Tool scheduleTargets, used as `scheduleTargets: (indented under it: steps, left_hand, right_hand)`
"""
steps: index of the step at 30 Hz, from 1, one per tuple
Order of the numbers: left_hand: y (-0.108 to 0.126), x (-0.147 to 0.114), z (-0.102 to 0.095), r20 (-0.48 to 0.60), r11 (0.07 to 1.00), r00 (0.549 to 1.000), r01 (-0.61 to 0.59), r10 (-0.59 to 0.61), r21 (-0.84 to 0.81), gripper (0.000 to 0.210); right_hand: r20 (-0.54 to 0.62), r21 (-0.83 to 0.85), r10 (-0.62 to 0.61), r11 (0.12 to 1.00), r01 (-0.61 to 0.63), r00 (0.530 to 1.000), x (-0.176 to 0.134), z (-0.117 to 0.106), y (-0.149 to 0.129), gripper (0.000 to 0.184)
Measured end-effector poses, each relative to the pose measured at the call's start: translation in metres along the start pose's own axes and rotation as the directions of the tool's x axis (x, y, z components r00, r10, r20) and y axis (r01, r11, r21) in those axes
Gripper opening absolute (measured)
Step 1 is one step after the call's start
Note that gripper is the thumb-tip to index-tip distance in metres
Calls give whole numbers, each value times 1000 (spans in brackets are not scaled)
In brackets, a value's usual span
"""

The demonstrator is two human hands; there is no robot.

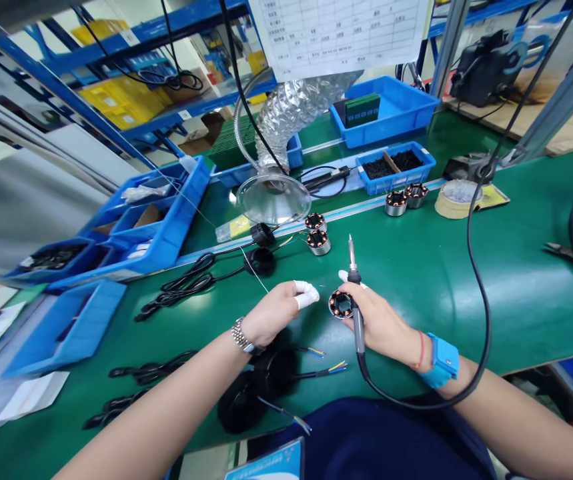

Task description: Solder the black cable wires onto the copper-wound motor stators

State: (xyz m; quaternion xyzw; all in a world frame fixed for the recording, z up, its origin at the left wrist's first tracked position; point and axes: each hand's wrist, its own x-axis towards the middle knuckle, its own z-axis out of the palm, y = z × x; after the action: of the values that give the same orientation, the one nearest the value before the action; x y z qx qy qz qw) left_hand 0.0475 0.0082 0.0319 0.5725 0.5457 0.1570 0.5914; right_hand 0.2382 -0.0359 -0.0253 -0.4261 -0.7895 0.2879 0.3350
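The right hand (383, 320) clasps a soldering iron (359, 333) and a coil ring (335, 305) above the tabletop (416, 280), iron tip pointing away; the left hand (277, 312) appears to pinch a thin wire (261, 281). Nearby cups' (239, 403) leads (339, 367) end free, so work looks unfinished.

A grey-handled soldering iron (358, 330) points forward beside a round copper-studded stator (337, 305).

Head-worn camera, looking forward and down.
It is facing the green bench (416, 267), showing left hand (280, 308) and right hand (380, 319) nearby, blue shelves (201, 17) farther off.
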Motion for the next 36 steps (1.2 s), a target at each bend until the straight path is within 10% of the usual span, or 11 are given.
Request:
scheduleTargets:
  steps: [5, 16, 22, 25, 29, 32, 36]
  left_hand:
    - [-9, -1, 7, -22, 961, 1000, -15, 9, -277, 30]
    - [6, -21, 17, 12, 992, 993, 118, -118, -38, 31]
    - [-9, -12, 15, 35, 984, 999, -17, 23, -177, 29]
    - [-10, -8, 0, 122, 986, 984, -143, 132, 90, 25]
    - [-6, -9, -25, 295, 596, 950, -295, 101, 747, 19]
    - [-7, -10, -26, 364, 333, 927, -316, -91, 888, 16]
    - [-8, -7, -9, 342, 210, 920, -303, -188, 930, 15]
  right_hand:
    - [-39, -43, 14, 999, -16, 999, -1, 4, -2, 42]
    - [-66, -55, -3, 998, -1, 998, 0, 6, -1, 41]
    - [-74, -52, 21, 998, -25, 997, 0, 9, 3, 42]
    - [-82, -53, 26, 998, -30, 996, 0, 10, 6, 43]
    - [-99, -86, 12, 996, -21, 995, 0, 10, 8, 44]
    - [-111, -120, 1, 993, -15, 994, -1, 9, 8, 42]
    - [-123, -156, 11, 987, -31, 992, -1, 10, 10, 44]
